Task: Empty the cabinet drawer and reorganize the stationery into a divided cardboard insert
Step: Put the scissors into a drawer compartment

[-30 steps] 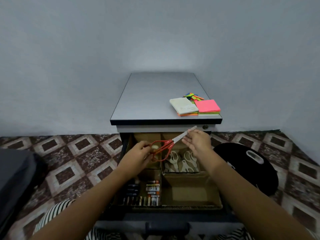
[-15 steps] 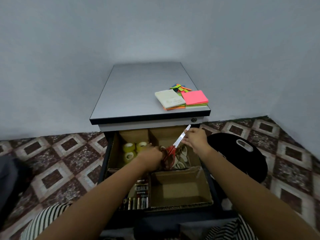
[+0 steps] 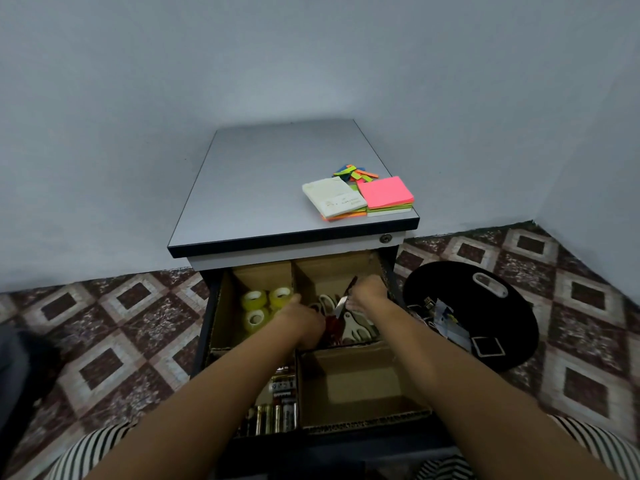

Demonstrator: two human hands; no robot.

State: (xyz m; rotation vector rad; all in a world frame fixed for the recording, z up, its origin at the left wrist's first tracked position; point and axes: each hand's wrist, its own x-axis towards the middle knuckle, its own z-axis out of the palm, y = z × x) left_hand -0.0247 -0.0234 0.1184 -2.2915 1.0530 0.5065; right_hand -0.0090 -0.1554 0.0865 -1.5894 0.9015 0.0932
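Middle of the frame: open drawer (image 3: 205, 325) of a grey-topped cabinet (image 3: 270, 181), filled by a divided cardboard insert (image 3: 367, 420). In the upper-left compartment, three yellowish tape rolls (image 3: 255, 300) huddled close together. In the lower-left compartment, batteries (image 3: 277, 415) lying in rows, partly hidden under the left forearm. In the upper-right compartment, white-handled scissors (image 3: 354, 329) lying flat, and over them the red scissors (image 3: 333, 324), handles toward the lower left, blade slanting up and to the right. Left grip (image 3: 302, 323) knuckles up, clenched on the red handles, with only a sliver of red showing past the fingers. Right grip (image 3: 369, 292) just right of the blade, back of the hand to the camera, fingers curled downward; pinching the blade or merely touching it, cannot tell. On the cabinet top, toward its right front corner, a pink sticky pad (image 3: 385, 191) stacked on green and white ones, a white pad (image 3: 333, 197) on an orange one touching it on the left, and small coloured tabs (image 3: 356, 172) just behind both. Right of the drawer, on the patterned tile floor (image 3: 104, 323), a black round tray (image 3: 502, 327) with a white-rimmed handle slot and a small heap of oddments at its left edge. Striped fabric (image 3: 86, 455) at the bottom corners of the frame.
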